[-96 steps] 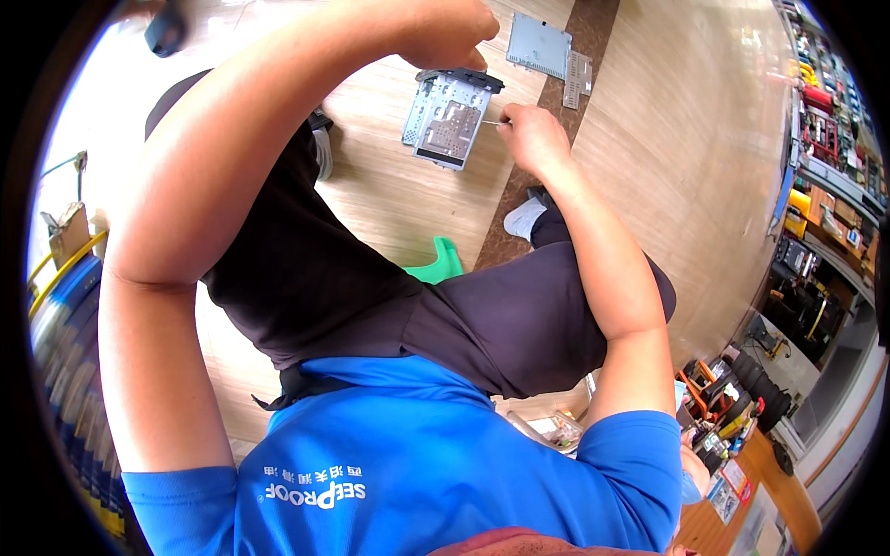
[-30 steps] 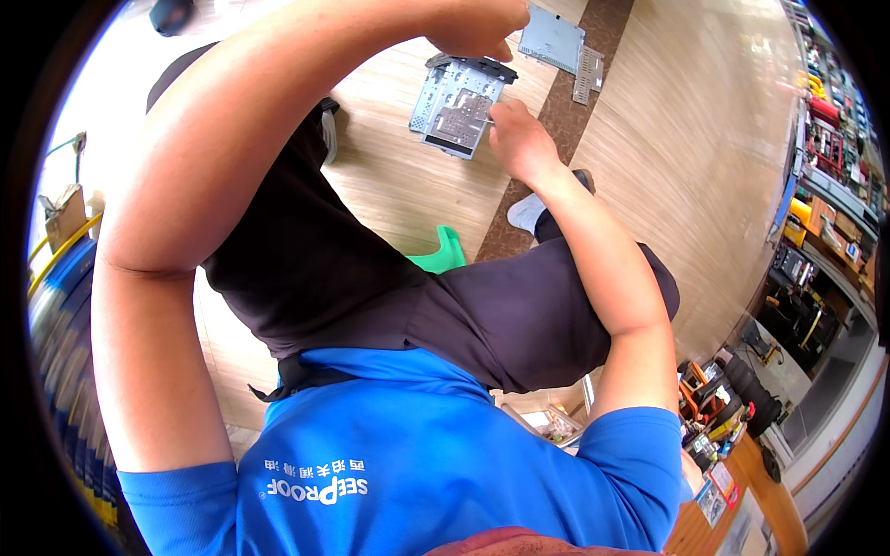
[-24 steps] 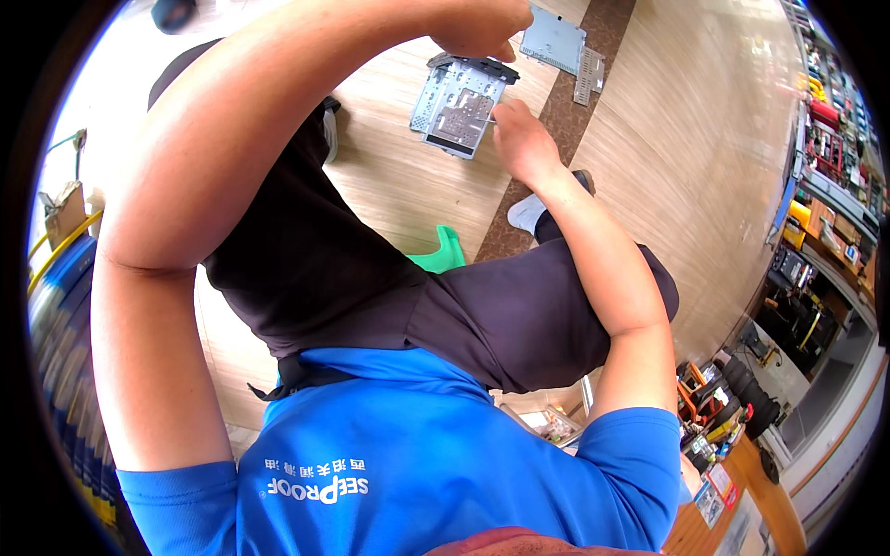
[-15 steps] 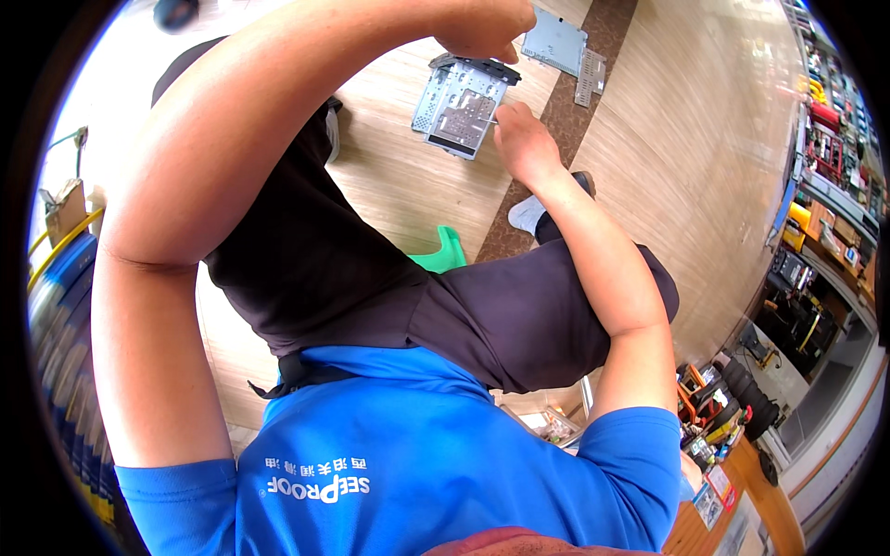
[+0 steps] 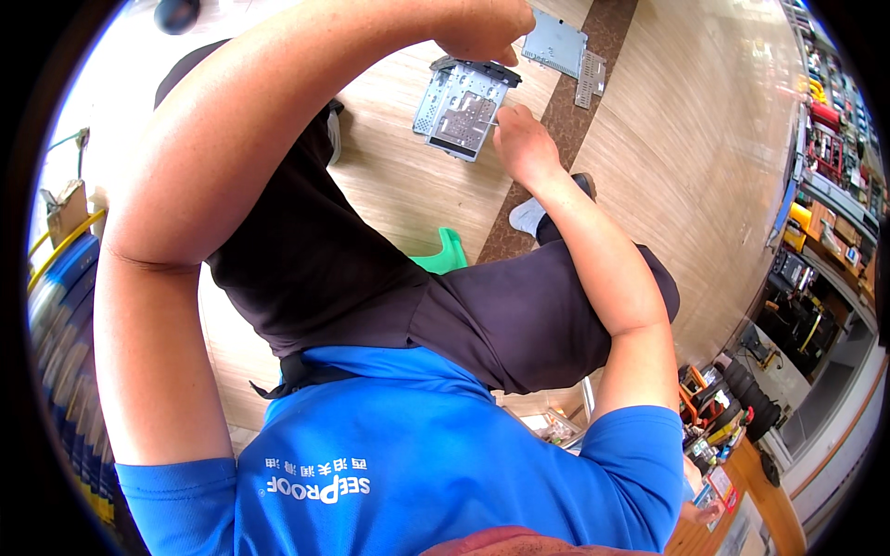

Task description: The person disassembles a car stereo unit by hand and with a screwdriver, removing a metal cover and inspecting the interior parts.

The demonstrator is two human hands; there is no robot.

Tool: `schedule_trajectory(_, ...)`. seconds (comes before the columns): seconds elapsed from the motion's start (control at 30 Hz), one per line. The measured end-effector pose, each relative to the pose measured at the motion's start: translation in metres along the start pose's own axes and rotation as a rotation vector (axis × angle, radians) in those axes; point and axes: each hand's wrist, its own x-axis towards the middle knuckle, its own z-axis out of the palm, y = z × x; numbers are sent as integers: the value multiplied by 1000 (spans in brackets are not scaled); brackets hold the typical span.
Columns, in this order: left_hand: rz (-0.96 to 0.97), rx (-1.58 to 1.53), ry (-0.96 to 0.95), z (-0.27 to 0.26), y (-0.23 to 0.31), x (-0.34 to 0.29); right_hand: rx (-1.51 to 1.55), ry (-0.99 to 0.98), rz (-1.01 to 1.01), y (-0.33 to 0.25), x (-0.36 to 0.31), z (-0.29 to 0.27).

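Observation:
A pale metal electronics chassis (image 5: pixel 468 97) with a perforated plate and a black upper edge rests on the floor in front of me. My left hand (image 5: pixel 487 30) is curled above its black end, partly cut off by the top of the view; whatever its fingers grip is hidden. At the chassis's right side, my right hand (image 5: pixel 527 144) has its fingers pinched together. A short, thin, light rod (image 5: pixel 489 122) sticks out from these fingertips towards the perforated plate; its kind is too small to make out.
Beyond the chassis lie a flat grey metal cover (image 5: pixel 554 44) and a narrow slotted metal strip (image 5: pixel 590 79). A green plastic piece (image 5: pixel 443 253) shows between my legs. Loaded shelves (image 5: pixel 830 176) line the right; another person's hand (image 5: pixel 702 511) is by the wooden table (image 5: pixel 765 486).
Both my hands stay almost in place, and the chassis looks nearly still. At the lower right, another person's hand has come further into view over the table.

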Motion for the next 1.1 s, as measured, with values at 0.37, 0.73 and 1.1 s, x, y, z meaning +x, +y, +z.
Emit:
schedule_trajectory(0.37, -4, 9, 22, 8, -2, 7, -11, 83, -92, 0, -2, 5)
schedule_trajectory(0.73, -38, -32, -17, 1, 4, 1, -57, 5, -44, 0, 2, 9)
schedule_trajectory(1.1, -18, -2, -8, 1, 3, -3, -79, 48, -102, -3, 1, 5)
